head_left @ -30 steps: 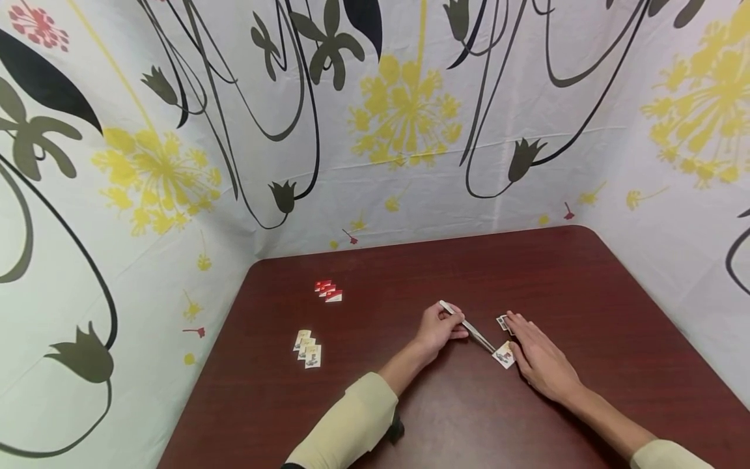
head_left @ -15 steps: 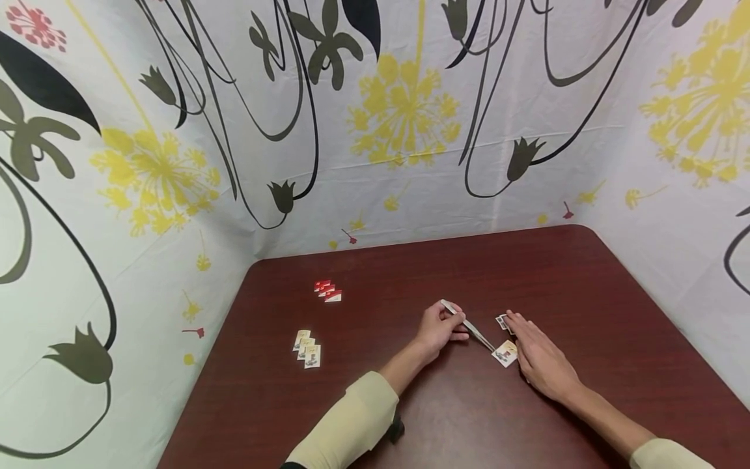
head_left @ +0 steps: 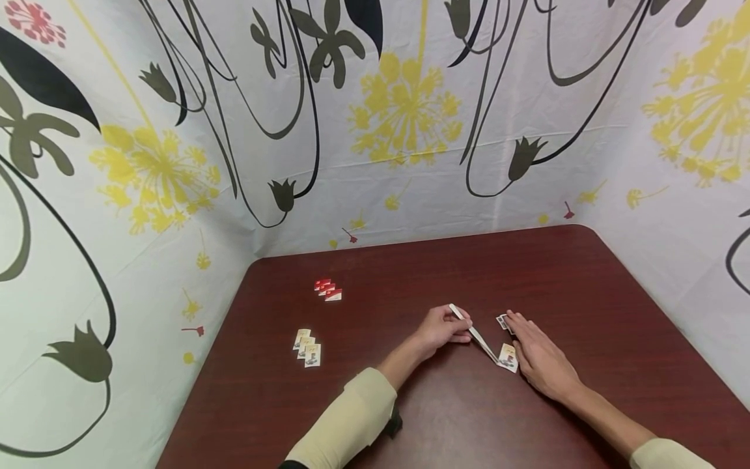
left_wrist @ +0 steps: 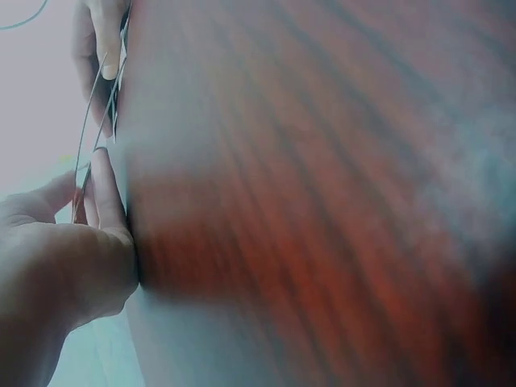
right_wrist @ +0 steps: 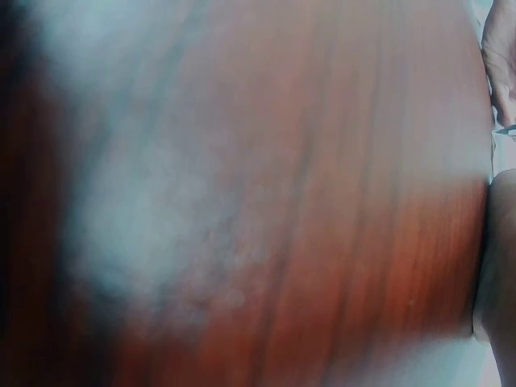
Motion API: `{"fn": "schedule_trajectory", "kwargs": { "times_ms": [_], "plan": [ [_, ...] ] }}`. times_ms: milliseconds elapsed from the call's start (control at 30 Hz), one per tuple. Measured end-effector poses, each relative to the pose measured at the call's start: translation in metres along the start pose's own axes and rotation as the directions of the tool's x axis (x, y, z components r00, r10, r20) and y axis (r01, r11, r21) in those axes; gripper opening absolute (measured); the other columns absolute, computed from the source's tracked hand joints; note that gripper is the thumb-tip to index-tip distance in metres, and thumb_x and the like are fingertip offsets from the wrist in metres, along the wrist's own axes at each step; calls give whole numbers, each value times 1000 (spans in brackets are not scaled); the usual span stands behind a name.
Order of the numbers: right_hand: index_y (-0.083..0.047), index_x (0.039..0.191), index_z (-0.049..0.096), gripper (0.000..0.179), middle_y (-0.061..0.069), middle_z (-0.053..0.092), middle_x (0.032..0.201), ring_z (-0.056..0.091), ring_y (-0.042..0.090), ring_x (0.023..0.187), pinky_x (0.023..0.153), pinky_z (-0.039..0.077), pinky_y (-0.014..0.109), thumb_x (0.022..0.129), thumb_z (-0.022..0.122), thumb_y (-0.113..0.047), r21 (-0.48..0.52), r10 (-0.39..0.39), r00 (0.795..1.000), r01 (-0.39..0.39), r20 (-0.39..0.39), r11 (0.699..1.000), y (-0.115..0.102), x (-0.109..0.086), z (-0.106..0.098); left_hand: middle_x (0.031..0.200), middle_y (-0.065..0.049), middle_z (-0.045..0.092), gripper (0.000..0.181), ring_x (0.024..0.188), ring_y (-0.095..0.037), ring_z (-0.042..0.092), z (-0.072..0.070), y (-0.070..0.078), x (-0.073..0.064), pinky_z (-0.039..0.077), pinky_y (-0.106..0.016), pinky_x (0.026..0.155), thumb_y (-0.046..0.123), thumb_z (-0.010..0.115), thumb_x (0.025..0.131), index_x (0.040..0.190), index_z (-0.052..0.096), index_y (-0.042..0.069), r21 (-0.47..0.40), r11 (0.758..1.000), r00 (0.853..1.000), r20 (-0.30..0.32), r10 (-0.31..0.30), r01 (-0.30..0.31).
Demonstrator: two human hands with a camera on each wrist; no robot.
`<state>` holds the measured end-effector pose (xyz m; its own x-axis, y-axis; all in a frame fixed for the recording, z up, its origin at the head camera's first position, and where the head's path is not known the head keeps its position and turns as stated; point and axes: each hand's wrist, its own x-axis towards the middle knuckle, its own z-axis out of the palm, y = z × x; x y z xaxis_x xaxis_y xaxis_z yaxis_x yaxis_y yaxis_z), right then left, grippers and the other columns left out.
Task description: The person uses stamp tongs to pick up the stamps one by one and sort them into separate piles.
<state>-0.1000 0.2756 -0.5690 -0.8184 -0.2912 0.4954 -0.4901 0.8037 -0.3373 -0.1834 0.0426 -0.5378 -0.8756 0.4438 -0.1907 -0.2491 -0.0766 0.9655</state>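
Between thumb and fingers, my left hand (head_left: 441, 329) pinches a pair of metal tweezers (head_left: 476, 335). Their tips meet the left edge of a small white-and-yellow card (head_left: 508, 359) on the table. In the left wrist view the two prongs of the tweezers (left_wrist: 84, 133) stand apart near their middle. My right hand (head_left: 546, 359) lies palm down with fingers straight, its thumb side next to that card. Under its fingertips a small black-and-white card (head_left: 501, 322) partly shows; the rest is hidden. The right wrist view is mostly blurred table.
Three overlapping yellow-and-white cards (head_left: 309, 352) lie on the left of the dark red-brown table (head_left: 398, 273). Behind them are three overlapping red-and-white cards (head_left: 329, 291). A flower-patterned cloth (head_left: 410, 195) hangs around the table's far and side edges.
The white-and-yellow card has turned and shifted slightly right and nearer to me. The tweezers and left hand have moved a little the same way. My right hand has stayed in place.
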Motion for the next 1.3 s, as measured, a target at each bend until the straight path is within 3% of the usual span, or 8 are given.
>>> {"fn": "schedule_trajectory", "kwargs": {
  "times_ms": [100, 300, 400, 667, 900, 1300],
  "plan": [
    [11, 146, 54, 49, 32, 53, 150, 51, 47, 140, 131, 29, 42, 98, 64, 6, -2, -1, 1000, 1, -4, 1000, 0, 1, 1, 83, -4, 69, 10, 67, -12, 69, -1, 0, 1, 69, -28, 73, -8, 69, 97, 107, 69, -8, -18, 1000, 1000, -8, 4, -4],
    [11, 145, 54, 50, 31, 53, 150, 51, 49, 139, 131, 30, 42, 97, 65, 6, 3, 2, 1000, -2, 1, 1000, -2, 1, 1, 84, -5, 67, 7, 69, -13, 69, 1, -4, 0, 69, -28, 71, -10, 67, 98, 101, 67, -4, -97, 994, 994, -102, 32, -41],
    [11, 146, 54, 50, 31, 53, 150, 51, 48, 140, 131, 29, 42, 98, 66, 4, 6, 5, 1000, -5, 7, 1000, -2, 0, 2, 84, -6, 67, 9, 70, -15, 69, 1, -5, 0, 69, -30, 72, -10, 68, 97, 99, 67, -2, -102, 994, 993, -116, 35, -47],
    [11, 145, 54, 51, 31, 54, 150, 51, 49, 139, 131, 29, 41, 97, 68, 3, 3, -1, 1000, 1, -2, 1000, -1, 1, 1, 86, -6, 70, 8, 71, -16, 71, 1, 0, -1, 70, -33, 77, -6, 71, 98, 105, 69, -4, -56, 998, 998, -52, 29, -32],
    [10, 145, 55, 52, 30, 54, 150, 51, 49, 139, 131, 29, 40, 95, 70, 3, 1, -2, 1000, 2, -9, 1000, 0, 1, 1, 84, -5, 73, 8, 70, -14, 71, 2, 2, -1, 68, -25, 69, -7, 73, 96, 103, 72, -3, -37, 999, 1000, -20, 12, -13],
    [11, 145, 54, 52, 32, 54, 149, 50, 47, 141, 132, 27, 42, 96, 71, 1, 4, -13, 1000, 13, -5, 1000, 3, 1, 2, 86, -6, 75, 20, 74, -15, 73, 2, 3, 0, 69, -28, 73, -6, 74, 96, 114, 70, -13, -17, 1000, 1000, 16, -10, 10]
  ]
}}
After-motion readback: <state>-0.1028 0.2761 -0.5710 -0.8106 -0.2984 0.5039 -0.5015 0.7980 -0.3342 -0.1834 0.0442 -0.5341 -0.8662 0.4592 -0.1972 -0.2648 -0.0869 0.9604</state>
